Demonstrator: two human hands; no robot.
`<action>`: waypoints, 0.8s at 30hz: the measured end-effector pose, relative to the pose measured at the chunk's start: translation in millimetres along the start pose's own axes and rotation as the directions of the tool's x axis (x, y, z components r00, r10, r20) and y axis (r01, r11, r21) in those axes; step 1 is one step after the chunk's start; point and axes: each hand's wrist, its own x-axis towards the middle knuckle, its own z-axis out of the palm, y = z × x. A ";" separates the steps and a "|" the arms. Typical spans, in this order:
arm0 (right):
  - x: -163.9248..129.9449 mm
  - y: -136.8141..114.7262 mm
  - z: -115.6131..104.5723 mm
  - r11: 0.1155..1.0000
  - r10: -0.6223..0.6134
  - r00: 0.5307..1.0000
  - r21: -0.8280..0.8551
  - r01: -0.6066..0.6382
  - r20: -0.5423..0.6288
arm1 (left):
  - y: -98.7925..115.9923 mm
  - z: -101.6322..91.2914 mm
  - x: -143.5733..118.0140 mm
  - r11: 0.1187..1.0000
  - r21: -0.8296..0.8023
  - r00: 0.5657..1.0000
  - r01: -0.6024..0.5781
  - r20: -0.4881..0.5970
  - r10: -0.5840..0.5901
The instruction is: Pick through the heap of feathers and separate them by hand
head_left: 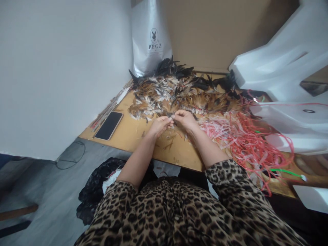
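Head view: both hands (pixel 172 123) pinch feathers (pixel 170 116)

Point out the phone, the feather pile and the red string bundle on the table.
phone (pixel 109 125), head view, middle of its dark screen.
feather pile (pixel 164 92), head view, brown and white feathers near the pile's middle.
red string bundle (pixel 252 143), head view, dense tangle right of the hands.

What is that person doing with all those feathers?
A person in a leopard-print top has both hands together over a wooden table. The left hand and right hand pinch a few feathers at the near edge of a big feather pile. Red and pink strings lie to the right, a phone to the left.
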 end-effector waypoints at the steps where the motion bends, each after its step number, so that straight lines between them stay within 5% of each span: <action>1: -0.4 -0.6 0.2 1.000 0.018 1.000 0.006 -0.018 0.008 | 0.2 0.2 -0.5 1.000 0.013 1.000 -0.001 0.004 0.001; 9: 3.1 4.3 -2.3 1.000 0.019 1.000 0.021 -0.018 -0.016 | 4.9 3.2 -1.5 0.990 0.128 0.995 -0.062 -0.065 0.071; 13: 10.0 14.7 -11.3 0.966 -0.115 0.990 -0.242 0.092 -0.081 | 10.8 -2.8 2.8 0.985 -0.057 0.962 -0.165 -0.228 0.148; 18: 13.3 19.2 -24.5 0.657 -0.286 0.955 -0.711 0.252 0.075 | 15.9 -6.7 4.6 0.957 -0.192 0.928 -0.216 -0.345 0.140; 24: 2.4 5.8 -13.6 0.340 -0.258 0.944 -0.895 0.289 0.207 | 14.6 -6.7 4.8 0.949 -0.216 0.924 -0.228 -0.354 0.141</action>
